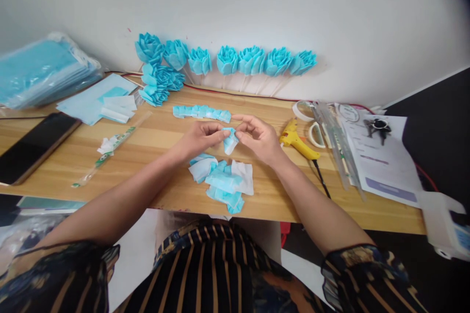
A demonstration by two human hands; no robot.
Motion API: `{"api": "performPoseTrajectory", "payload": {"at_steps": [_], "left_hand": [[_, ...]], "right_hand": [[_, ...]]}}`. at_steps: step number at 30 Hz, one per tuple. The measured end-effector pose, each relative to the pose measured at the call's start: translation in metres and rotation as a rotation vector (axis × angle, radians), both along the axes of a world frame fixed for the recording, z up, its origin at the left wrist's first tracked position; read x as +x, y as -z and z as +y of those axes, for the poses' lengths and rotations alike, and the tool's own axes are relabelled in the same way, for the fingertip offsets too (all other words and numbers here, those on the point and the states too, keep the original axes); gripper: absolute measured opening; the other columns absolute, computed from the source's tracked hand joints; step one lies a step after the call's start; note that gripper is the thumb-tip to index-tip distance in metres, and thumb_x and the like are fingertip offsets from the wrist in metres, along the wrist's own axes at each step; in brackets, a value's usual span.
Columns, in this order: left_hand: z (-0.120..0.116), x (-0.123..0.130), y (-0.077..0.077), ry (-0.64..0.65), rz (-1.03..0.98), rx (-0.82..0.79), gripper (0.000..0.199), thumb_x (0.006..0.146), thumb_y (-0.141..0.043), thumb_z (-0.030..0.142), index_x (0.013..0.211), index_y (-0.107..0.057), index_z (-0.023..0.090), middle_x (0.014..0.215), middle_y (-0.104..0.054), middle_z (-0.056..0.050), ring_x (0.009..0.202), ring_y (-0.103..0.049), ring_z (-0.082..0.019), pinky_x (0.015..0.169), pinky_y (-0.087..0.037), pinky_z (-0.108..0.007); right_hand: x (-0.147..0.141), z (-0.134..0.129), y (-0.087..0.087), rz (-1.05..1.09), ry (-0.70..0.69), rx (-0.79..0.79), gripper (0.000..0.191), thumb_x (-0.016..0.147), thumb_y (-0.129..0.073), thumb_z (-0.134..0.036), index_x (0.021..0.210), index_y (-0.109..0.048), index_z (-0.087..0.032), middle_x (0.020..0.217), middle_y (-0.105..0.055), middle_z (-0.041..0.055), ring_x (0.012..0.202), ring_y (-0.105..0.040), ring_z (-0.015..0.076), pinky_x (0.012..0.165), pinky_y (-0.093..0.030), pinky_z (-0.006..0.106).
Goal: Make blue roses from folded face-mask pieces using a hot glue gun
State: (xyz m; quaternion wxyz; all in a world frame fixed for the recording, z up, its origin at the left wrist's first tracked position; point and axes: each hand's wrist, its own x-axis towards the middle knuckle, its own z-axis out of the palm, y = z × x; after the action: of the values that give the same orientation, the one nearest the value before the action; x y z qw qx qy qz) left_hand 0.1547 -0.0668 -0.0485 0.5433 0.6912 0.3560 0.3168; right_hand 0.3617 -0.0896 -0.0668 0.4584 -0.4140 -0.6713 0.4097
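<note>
Between my two hands, above the wooden table point(161, 132), is a small folded piece of light blue fabric point(230, 143). My left hand point(200, 139) pinches its left edge between thumb and finger. On the opposite edge, my right hand point(259, 138) pinches it as well. Just below lies a loose pile of blue and white fabric pieces point(223, 181). Behind my hands a row of folded blue petals point(201, 112) rests on the wood.
Several blue fabric flowers point(227, 60) on thin sticks lean along the white wall. At right are a yellow glue gun point(299, 142), tape rolls point(316, 135), and papers with keys point(378, 125). At left lie a phone point(35, 146), a clear wrapper point(110, 151) and bagged blue sheets point(44, 73).
</note>
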Motion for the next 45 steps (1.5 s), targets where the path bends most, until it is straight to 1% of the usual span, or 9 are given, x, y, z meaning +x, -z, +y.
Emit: {"api": "performPoseTrajectory", "payload": {"at_steps": [3,5,11,16,24,30,37,41,45], "left_hand": [[0.000,-0.001,-0.002,0.020,-0.047,0.006,0.046,0.087,-0.059,0.050,0.057,-0.051,0.016,0.058,-0.048,0.001,0.059,-0.042,-0.010,0.060,-0.033,-0.026],[0.000,-0.001,-0.002,0.024,-0.069,-0.003,0.045,0.086,-0.059,0.049,0.057,-0.051,0.016,0.059,-0.050,0.001,0.061,-0.044,-0.010,0.062,-0.035,-0.026],[0.000,0.001,0.004,0.032,-0.052,-0.085,0.033,0.078,-0.070,0.046,0.071,-0.061,0.015,0.063,-0.052,0.002,0.057,-0.041,-0.009,0.055,-0.028,-0.025],[0.003,0.001,0.012,0.023,-0.060,-0.084,0.030,0.079,-0.069,0.042,0.070,-0.060,0.015,0.063,-0.052,0.002,0.058,-0.042,-0.009,0.056,-0.029,-0.025],[0.004,0.001,0.008,0.051,-0.049,-0.060,0.029,0.077,-0.073,0.042,0.071,-0.062,0.015,0.059,-0.049,0.003,0.054,-0.039,-0.008,0.052,-0.026,-0.024],[0.004,0.004,0.011,0.030,-0.090,-0.068,0.028,0.075,-0.075,0.042,0.078,-0.066,0.015,0.068,-0.060,0.000,0.064,-0.052,-0.011,0.058,-0.038,-0.024],[0.003,0.006,0.010,0.005,-0.149,-0.179,0.030,0.071,-0.078,0.038,0.085,-0.069,0.013,0.078,-0.067,-0.002,0.072,-0.058,-0.012,0.071,-0.044,-0.027],[0.003,0.005,0.008,0.002,-0.159,-0.199,0.031,0.071,-0.078,0.039,0.087,-0.069,0.013,0.080,-0.068,-0.002,0.074,-0.059,-0.013,0.073,-0.045,-0.028],[0.002,0.006,0.008,-0.003,-0.156,-0.190,0.030,0.072,-0.077,0.038,0.088,-0.069,0.013,0.082,-0.068,-0.003,0.075,-0.059,-0.013,0.074,-0.045,-0.028]], "right_hand": [[0.001,0.001,0.000,0.005,0.003,0.006,0.041,0.086,-0.066,-0.032,0.125,-0.062,-0.023,0.084,-0.067,-0.0010,0.078,-0.061,0.0125,0.076,-0.048,0.028],[0.001,0.001,0.000,0.012,0.002,0.010,0.040,0.086,-0.066,-0.031,0.125,-0.063,-0.023,0.084,-0.067,-0.0011,0.077,-0.061,0.0123,0.076,-0.049,0.028],[0.000,0.001,0.002,0.010,0.020,0.005,0.041,0.086,-0.065,-0.034,0.126,-0.062,-0.023,0.085,-0.067,-0.0002,0.079,-0.062,0.0133,0.076,-0.050,0.029],[-0.002,-0.001,0.001,0.007,0.025,0.028,0.040,0.087,-0.065,-0.033,0.126,-0.063,-0.023,0.086,-0.067,0.0003,0.080,-0.063,0.0135,0.078,-0.050,0.029],[-0.002,0.000,0.001,-0.024,0.061,0.049,0.041,0.087,-0.064,-0.033,0.127,-0.062,-0.024,0.085,-0.066,0.0000,0.081,-0.063,0.0139,0.079,-0.051,0.030],[-0.004,-0.002,0.000,-0.049,0.084,0.073,0.040,0.087,-0.064,-0.033,0.126,-0.063,-0.025,0.085,-0.067,0.0000,0.081,-0.064,0.0148,0.081,-0.051,0.032],[-0.011,-0.006,-0.007,-0.122,0.136,0.163,0.035,0.087,-0.062,-0.028,0.122,-0.064,-0.025,0.081,-0.067,-0.0020,0.078,-0.064,0.0138,0.086,-0.051,0.033],[-0.015,-0.010,-0.014,-0.208,0.199,0.235,0.034,0.086,-0.061,-0.023,0.119,-0.065,-0.026,0.079,-0.067,-0.0026,0.078,-0.064,0.0141,0.086,-0.051,0.033],[-0.017,-0.013,-0.015,-0.264,0.241,0.325,0.034,0.085,-0.061,-0.020,0.119,-0.065,-0.027,0.079,-0.067,-0.0026,0.076,-0.063,0.0140,0.083,-0.052,0.031]]}}
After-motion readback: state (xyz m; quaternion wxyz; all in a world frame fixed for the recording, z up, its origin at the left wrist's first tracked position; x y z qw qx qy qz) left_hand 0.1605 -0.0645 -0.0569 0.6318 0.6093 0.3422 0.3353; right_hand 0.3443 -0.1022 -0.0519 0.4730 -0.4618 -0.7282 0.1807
